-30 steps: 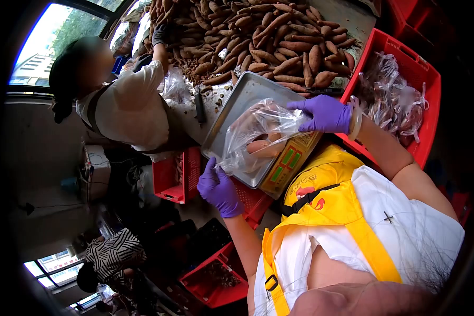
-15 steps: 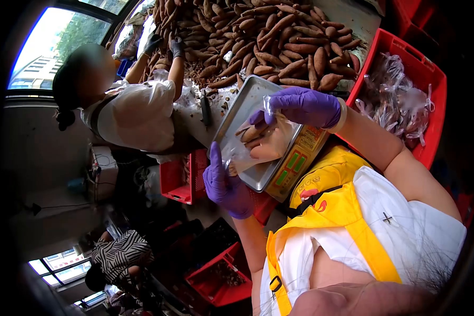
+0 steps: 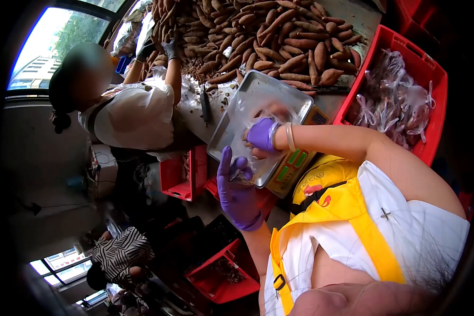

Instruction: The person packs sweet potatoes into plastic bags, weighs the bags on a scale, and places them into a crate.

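A clear plastic bag [image 3: 272, 110] with sweet potatoes inside lies on the metal tray [image 3: 295, 95] of a scale [image 3: 287, 174]. My right hand [image 3: 262, 134], in a purple glove, reaches across the tray and is closed on the bag's near part; its fingertips are partly hidden. At the tray's lower left edge is my left hand [image 3: 239, 192], also purple-gloved. Its index finger points up while the other fingers and thumb pinch the bag's plastic.
Sweet potatoes [image 3: 295, 45] are heaped behind the scale. A red crate [image 3: 352, 95] of filled, tied bags stands at right. A co-worker [image 3: 129, 118] handles sweet potatoes at left, near a dark-handled tool [image 3: 205, 105]. Red crates [image 3: 199, 171] stand below; another person [image 3: 122, 253] is farther off.
My right hand has moved left and down over the bag, its forearm now crossing the scale. My left hand has shifted right, nearer to it. The co-worker's hands have both come to the pile.
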The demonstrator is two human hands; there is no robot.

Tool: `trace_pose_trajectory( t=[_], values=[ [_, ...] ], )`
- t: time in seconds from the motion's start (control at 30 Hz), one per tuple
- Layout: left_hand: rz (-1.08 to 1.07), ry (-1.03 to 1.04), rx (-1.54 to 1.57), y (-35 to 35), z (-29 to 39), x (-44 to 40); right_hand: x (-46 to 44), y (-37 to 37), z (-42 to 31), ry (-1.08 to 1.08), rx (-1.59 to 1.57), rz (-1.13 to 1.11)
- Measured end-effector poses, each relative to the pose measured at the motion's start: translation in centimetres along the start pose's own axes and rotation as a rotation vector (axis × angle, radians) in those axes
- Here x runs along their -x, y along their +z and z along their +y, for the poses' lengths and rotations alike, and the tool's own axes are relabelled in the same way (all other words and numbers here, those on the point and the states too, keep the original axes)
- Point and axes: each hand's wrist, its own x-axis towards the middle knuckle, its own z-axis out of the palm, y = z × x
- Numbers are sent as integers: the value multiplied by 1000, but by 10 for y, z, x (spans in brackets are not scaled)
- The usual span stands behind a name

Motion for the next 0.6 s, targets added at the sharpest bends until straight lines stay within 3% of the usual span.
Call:
trace_pose_trajectory(
  t=[0.07,0.1,0.23,0.27,0.37,0.5,0.6],
  values=[
    [31,0,-205,-3,-1,0,-10,2,-4,98,104,-264],
    [36,5,-203,-3,0,1,-13,2,-5,92,107,-267],
    [6,63,-250,7,9,5,2,12,11,-85,60,-463],
    [-7,81,-267,4,9,5,-1,56,39,-167,-142,-170],
    [-61,102,-261,1,9,6,4,12,35,-274,-70,-308],
    [-21,111,-242,14,10,2,16,-13,30,-35,-384,-502],
    [-89,154,-182,19,25,1,33,-23,32,85,-447,-384]
  ],
)
